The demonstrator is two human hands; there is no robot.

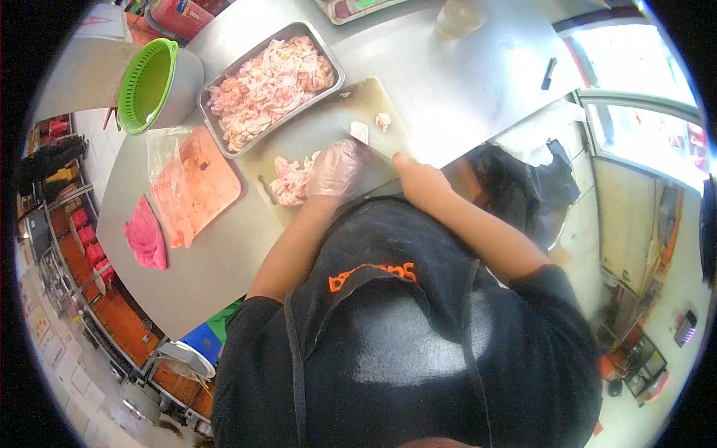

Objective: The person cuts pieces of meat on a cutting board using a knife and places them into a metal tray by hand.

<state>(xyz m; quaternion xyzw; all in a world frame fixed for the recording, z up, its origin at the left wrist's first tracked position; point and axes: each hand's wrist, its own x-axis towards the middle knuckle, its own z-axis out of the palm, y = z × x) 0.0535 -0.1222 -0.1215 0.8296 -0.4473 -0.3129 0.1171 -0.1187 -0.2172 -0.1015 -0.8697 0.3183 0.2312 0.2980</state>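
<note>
My right hand (pixel 420 179) is bare and wrapped round the handle of a knife (pixel 379 152). The blade points left over the cutting board (pixel 381 104), close to the fingers of my left hand (pixel 332 172). That hand wears a thin clear plastic glove and is curled low over the board; its fingertips are blurred, and what lies under them is hidden. A pale piece of raw meat (pixel 359 132) is by the blade tip, with a smaller scrap (pixel 383 121) to its right. Left of my gloved hand sits a pile of raw, pinkish meat (pixel 290 181).
A metal tray (pixel 337 66) heaped with raw meat stands behind the board. To the left are a green colander (pixel 125 86) in a grey bucket, a pink board (pixel 216 175) with a plastic bag, and a pink cloth (pixel 146 233). A black marker (pixel 549 73) lies at the right.
</note>
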